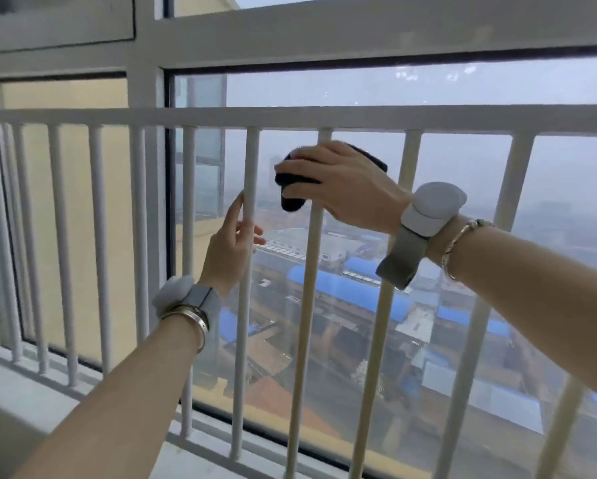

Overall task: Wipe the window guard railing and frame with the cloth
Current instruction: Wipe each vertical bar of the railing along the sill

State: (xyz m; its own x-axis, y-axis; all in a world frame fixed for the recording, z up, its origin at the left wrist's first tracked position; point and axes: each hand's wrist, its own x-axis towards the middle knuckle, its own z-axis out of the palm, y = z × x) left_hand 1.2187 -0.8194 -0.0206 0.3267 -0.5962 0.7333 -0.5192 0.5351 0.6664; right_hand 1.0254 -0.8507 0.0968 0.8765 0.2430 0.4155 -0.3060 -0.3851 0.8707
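Observation:
A white guard railing (290, 116) with a flat top rail and many upright bars runs across the window. Behind it stands the white window frame (145, 98). My right hand (345, 184) grips a dark cloth (292, 193) wrapped around one upright bar just below the top rail. My left hand (233, 243) rests on the neighbouring bar to the left, fingers spread and touching it, with nothing held. Both wrists carry grey bands and bracelets.
A pale window sill (21, 385) runs along the bottom left under the bars. The glass pane (463, 236) behind the railing looks out over rooftops far below. A second horizontal frame member (359, 32) crosses above the railing.

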